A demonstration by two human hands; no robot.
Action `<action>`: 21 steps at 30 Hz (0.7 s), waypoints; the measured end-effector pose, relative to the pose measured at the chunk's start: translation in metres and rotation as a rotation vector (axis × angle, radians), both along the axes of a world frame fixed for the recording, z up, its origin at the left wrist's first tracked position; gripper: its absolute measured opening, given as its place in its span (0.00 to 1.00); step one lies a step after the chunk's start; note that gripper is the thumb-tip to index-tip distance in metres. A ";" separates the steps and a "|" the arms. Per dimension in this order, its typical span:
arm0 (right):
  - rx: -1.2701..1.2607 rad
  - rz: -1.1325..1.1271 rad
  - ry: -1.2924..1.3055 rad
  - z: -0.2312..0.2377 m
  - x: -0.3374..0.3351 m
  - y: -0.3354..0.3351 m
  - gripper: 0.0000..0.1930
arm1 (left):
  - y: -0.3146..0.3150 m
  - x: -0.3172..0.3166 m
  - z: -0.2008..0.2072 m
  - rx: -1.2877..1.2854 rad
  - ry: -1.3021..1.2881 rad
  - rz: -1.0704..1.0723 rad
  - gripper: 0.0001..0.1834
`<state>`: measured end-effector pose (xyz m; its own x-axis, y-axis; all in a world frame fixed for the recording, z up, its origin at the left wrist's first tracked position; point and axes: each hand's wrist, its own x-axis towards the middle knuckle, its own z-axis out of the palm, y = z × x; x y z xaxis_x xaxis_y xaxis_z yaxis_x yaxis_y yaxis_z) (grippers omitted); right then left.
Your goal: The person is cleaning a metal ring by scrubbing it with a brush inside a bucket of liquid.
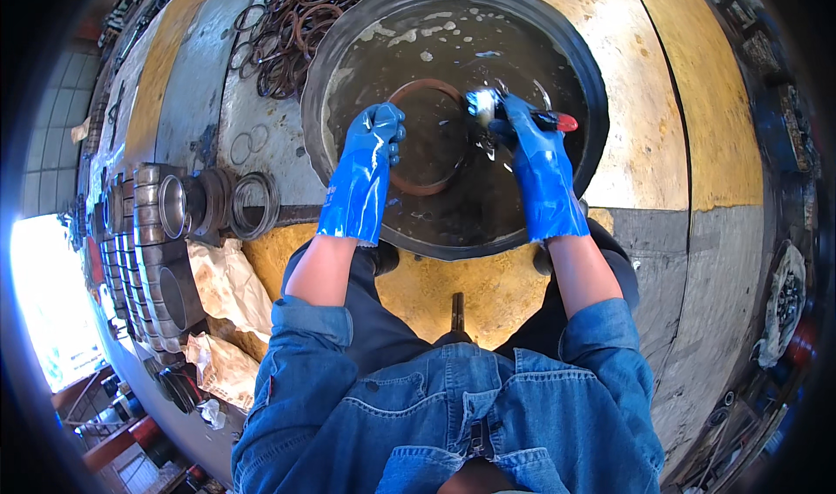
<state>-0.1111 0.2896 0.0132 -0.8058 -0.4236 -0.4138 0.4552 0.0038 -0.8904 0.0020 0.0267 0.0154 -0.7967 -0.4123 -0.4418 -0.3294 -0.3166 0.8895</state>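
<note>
Both my hands wear long blue rubber gloves and are over a wide, round black tub (595, 102) of murky liquid. My left hand (376, 132) is closed on the left side of a large, thin reddish-brown ring (427, 190), holding it over the liquid. In my right hand (522, 132) is a brush (554, 120) with a dark, red-ended handle and pale bristles. Its bristles point left, just right of the ring and apart from it. The glove hides part of the handle.
A heap of brown and dark rings (300, 28) lies against the tub's far left. Left of me are shiny metal rings (254, 205), stacked metal cylinders (148, 224) and crumpled brown paper (228, 285). A plastic bag (781, 307) lies far right. My legs straddle the tub's near side.
</note>
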 end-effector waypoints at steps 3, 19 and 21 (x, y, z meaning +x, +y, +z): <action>0.039 0.025 0.267 0.009 -0.001 -0.022 0.18 | 0.024 -0.003 0.002 -0.061 -0.034 -0.079 0.15; -0.031 0.031 -0.044 -0.001 0.012 -0.011 0.18 | 0.027 -0.001 0.006 -0.250 0.074 0.084 0.15; 0.273 0.091 0.351 0.006 0.007 -0.037 0.14 | 0.026 -0.003 0.009 -0.235 0.015 0.042 0.16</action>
<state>-0.1037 0.2523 0.0191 -0.8818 -0.4125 -0.2288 0.1133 0.2855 -0.9517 -0.0011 0.0523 0.0242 -0.7826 -0.5352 -0.3179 -0.3064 -0.1133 0.9451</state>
